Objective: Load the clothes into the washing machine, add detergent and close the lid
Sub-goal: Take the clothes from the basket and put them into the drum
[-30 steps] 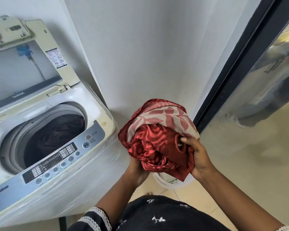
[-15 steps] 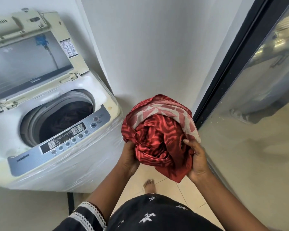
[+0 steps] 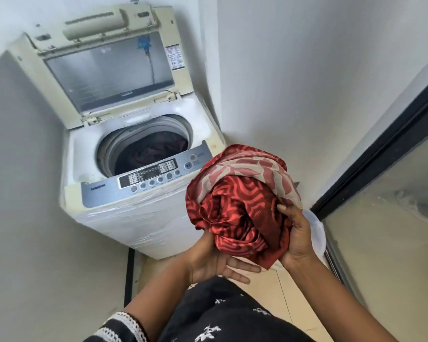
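A bundle of red patterned clothes [image 3: 242, 203] is held in the air in front of the person, to the right of the washing machine [image 3: 139, 183] and apart from it. The right hand [image 3: 298, 233] grips the bundle's right side, thumb pressed into the cloth. The left hand [image 3: 215, 264] lies open, palm up, under the bundle, fingers spread and supporting it from below. The machine's lid [image 3: 109, 67] stands raised at the back, and dark clothing [image 3: 153, 151] already lies inside the drum.
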Demonstrator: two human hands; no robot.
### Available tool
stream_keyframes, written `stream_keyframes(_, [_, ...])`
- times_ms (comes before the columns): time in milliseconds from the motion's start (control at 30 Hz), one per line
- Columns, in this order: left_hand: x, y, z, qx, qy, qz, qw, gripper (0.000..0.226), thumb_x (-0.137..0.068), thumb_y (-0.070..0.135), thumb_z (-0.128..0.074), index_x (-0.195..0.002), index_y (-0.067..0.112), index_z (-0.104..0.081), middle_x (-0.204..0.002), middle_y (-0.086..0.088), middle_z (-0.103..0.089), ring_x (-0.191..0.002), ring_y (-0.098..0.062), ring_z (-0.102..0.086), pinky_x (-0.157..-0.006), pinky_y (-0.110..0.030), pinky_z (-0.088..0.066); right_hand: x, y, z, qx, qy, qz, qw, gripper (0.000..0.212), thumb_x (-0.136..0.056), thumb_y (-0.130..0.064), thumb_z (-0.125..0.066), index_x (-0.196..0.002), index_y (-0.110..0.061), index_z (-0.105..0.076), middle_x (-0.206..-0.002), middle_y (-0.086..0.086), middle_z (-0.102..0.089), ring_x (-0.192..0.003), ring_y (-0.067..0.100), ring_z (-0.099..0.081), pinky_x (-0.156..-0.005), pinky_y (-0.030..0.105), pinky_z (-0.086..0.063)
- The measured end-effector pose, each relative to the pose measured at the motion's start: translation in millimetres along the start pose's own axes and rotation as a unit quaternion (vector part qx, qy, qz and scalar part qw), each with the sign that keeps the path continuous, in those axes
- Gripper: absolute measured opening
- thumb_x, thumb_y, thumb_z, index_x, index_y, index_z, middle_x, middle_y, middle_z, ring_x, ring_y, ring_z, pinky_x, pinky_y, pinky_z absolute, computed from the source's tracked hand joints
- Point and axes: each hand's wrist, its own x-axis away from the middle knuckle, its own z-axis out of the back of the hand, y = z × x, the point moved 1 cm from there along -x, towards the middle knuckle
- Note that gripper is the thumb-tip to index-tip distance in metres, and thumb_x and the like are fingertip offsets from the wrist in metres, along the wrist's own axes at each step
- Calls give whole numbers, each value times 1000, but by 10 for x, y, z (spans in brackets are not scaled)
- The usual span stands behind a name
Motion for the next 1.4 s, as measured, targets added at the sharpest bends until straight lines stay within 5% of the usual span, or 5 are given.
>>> stream_keyframes(200, [-97, 284, 119, 160, 125, -227, 953, 90, -33, 70, -87, -106, 18, -77, -119, -11, -71, -104, -26, -70, -87, -42, -55, -326, 82, -296, 5, -37, -23, 999, 41, -77, -18, -63, -118, -17, -68, -114, 8, -72, -104, 28, -69, -82, 39, -57])
stream_keyframes(567, [256, 1719, 1019, 162, 255, -379, 875, 118, -14, 54, -96, -119, 12, -60, -95, 0, -77, -83, -14, -74, -68, -26, -60, -1382, 144, -1331, 59, -148, -59, 985, 67, -25, -31, -95, -90, -22, -81, -98, 4, -76, -87, 19, -74, -68, 30, -59])
stream_keyframes(733, [443, 2329, 1560, 145, 275, -439, 843, 120, -22, 49, -99, -126, 6, -58, -107, -7, -74, -94, -21, -72, -74, -30, -60, -1997, 219, -2024, 106, -184, -74, 974, 34, -69, -11, -67, -100, -19, -79, -106, 4, -75, -97, 19, -71, -75, 28, -58])
stream_keyframes(933, [247, 2488, 2423, 206, 345, -401, 823, 68, -71, 14, -76, -135, 3, -55, -133, -22, -60, -120, -37, -60, -90, -42, -57, -2743, 644, -2564, 173, -167, -137, 961, 33, -86, -3, -48, -90, -17, -77, -98, 7, -75, -89, 20, -70, -73, 28, -56])
stream_keyframes(1400, [-63, 2600, 3088, 146, 477, -106, 860, 8, -95, 13, -57, -102, 17, -55, -93, -5, -58, -74, -22, -60, -71, -41, -52, -3509, 1203, -2554, 383, -12, -237, 893, 50, -96, -43, -59, -138, -22, -41, -136, 13, -46, -122, 48, -47, -88, 57, -53])
